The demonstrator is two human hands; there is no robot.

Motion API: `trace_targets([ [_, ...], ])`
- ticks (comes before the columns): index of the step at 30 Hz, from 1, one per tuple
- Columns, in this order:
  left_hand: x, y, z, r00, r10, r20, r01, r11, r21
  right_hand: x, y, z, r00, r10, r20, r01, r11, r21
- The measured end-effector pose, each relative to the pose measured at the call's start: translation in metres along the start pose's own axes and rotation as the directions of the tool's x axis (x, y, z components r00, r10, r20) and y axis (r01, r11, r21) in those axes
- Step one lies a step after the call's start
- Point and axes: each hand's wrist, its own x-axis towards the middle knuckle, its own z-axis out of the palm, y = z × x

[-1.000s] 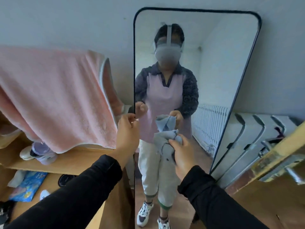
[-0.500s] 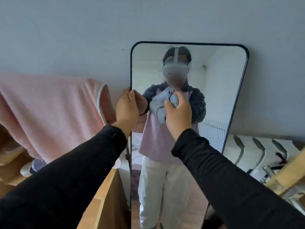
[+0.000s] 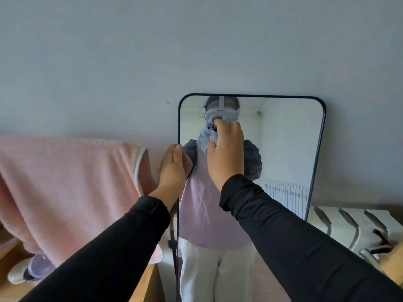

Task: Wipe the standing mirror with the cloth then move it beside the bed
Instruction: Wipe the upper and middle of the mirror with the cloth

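A tall standing mirror (image 3: 287,153) with a thin dark frame and rounded corners leans against the pale wall. My left hand (image 3: 173,167) grips its left edge about a third of the way down the visible glass. My right hand (image 3: 226,151) is closed on a bunched grey-blue cloth (image 3: 206,136) and presses it onto the upper part of the glass, near the top left. The glass reflects a person in a lilac top and white trousers. The mirror's foot is out of view.
A pink towel (image 3: 72,188) hangs over a wooden shelf unit (image 3: 150,286) just left of the mirror. White shoes (image 3: 20,274) lie on that shelf. A white slatted object (image 3: 353,223) sits low to the right, against the wall.
My right hand has carried the cloth from low on the glass up to its upper part. My left hand has kept its hold on the left edge. My view has tilted upward.
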Motion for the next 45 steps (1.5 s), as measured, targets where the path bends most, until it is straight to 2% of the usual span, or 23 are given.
trace_targets([
  [3,-0.003,0.003,0.002,1.000,0.010,0.011,-0.009,0.996,-0.092,0.018,-0.007,0.002,0.996,-0.065,-0.061,0.063,0.997,-0.038],
  [6,-0.004,0.000,0.003,0.999,0.011,0.033,-0.007,0.992,-0.125,0.030,-0.007,0.013,0.984,-0.173,-0.046,0.159,0.963,-0.219],
  [8,0.001,-0.006,0.001,0.997,0.011,0.073,-0.001,0.990,-0.141,0.024,-0.006,0.019,0.972,-0.234,0.026,0.227,0.904,-0.362],
  [11,0.008,-0.012,-0.005,0.988,-0.001,0.153,0.035,0.976,-0.216,0.009,-0.003,0.021,0.942,-0.276,0.193,0.334,0.832,-0.443],
  [13,0.011,-0.009,-0.009,0.989,0.033,0.146,-0.003,0.980,-0.198,0.010,0.001,0.024,0.923,-0.309,0.229,0.383,0.800,-0.461],
  [17,0.023,0.018,-0.012,0.984,0.155,0.094,-0.129,0.963,-0.236,0.023,0.002,0.026,0.918,-0.370,0.142,0.396,0.848,-0.351],
  [19,0.036,0.030,-0.008,0.983,0.173,0.062,-0.155,0.964,-0.217,0.029,-0.002,0.023,0.920,-0.380,0.098,0.392,0.875,-0.283],
  [21,0.047,0.037,-0.004,0.984,0.168,0.057,-0.151,0.963,-0.222,0.034,-0.007,0.023,0.922,-0.383,0.061,0.384,0.878,-0.285],
  [23,0.051,0.036,-0.001,0.983,0.165,0.080,-0.143,0.964,-0.222,0.037,-0.012,0.026,0.911,-0.409,0.043,0.397,0.848,-0.352],
  [29,0.050,0.031,-0.005,0.970,0.219,0.107,-0.189,0.953,-0.237,0.040,0.000,0.026,0.835,-0.523,0.171,0.541,0.722,-0.431],
  [31,0.048,0.033,-0.004,0.972,0.220,0.083,-0.194,0.949,-0.248,0.043,0.007,0.025,0.857,-0.501,0.120,0.495,0.734,-0.465],
  [34,0.041,0.035,0.000,0.980,0.196,0.042,-0.178,0.947,-0.268,0.041,0.005,0.027,0.951,-0.301,-0.071,0.238,0.859,-0.453],
  [36,0.041,0.034,0.003,0.984,0.177,0.026,-0.164,0.949,-0.271,0.037,-0.006,0.035,0.970,-0.222,-0.104,0.157,0.890,-0.428],
  [40,0.049,0.026,0.007,0.990,0.118,0.080,-0.084,0.939,-0.335,0.028,-0.014,0.050,0.936,-0.341,0.085,0.346,0.854,-0.388],
  [42,0.048,0.027,0.005,0.988,0.128,0.084,-0.092,0.935,-0.342,0.031,-0.006,0.039,0.889,-0.433,0.151,0.452,0.772,-0.448],
  [43,0.046,0.029,0.004,0.987,0.140,0.073,-0.110,0.942,-0.318,0.034,0.000,0.032,0.878,-0.454,0.153,0.466,0.733,-0.496],
  [45,0.040,0.036,0.003,0.987,0.159,0.033,-0.145,0.952,-0.270,0.038,0.012,0.019,0.923,-0.382,0.050,0.343,0.756,-0.558],
])
